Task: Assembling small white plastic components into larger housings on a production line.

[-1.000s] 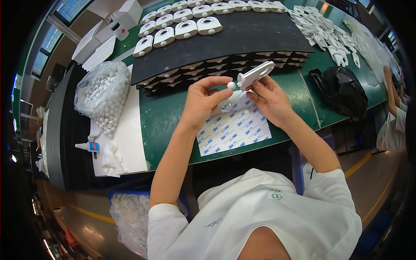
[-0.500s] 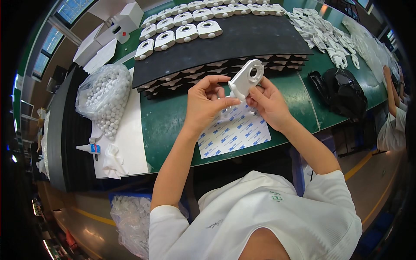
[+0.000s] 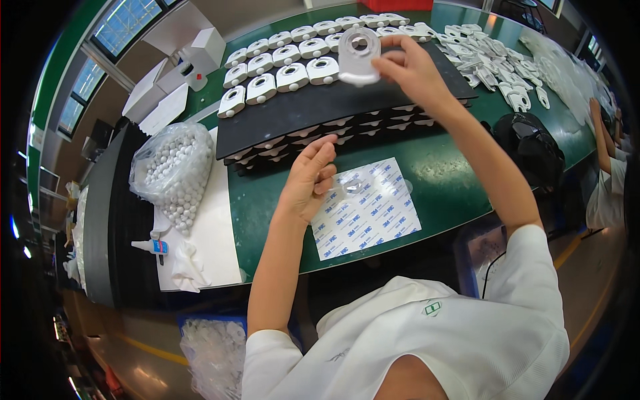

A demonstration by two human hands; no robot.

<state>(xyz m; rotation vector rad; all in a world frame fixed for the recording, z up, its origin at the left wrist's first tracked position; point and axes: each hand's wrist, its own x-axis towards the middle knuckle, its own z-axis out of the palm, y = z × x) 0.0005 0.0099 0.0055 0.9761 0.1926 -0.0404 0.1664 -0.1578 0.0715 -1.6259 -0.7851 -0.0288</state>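
Thumb and fingers of my right hand [image 3: 415, 72] pinch a white plastic part [image 3: 358, 61] by its edge, holding it up over the black board [image 3: 300, 110] and its rows of similar pieces [image 3: 291, 78]. From my distant seat, my left hand [image 3: 309, 179] looks loosely curled (I cannot tell whether anything sits inside), with a printed sheet [image 3: 373, 223] just to its right on the green bench [image 3: 460, 177] and a bag of white balls [image 3: 170, 167] to its left.
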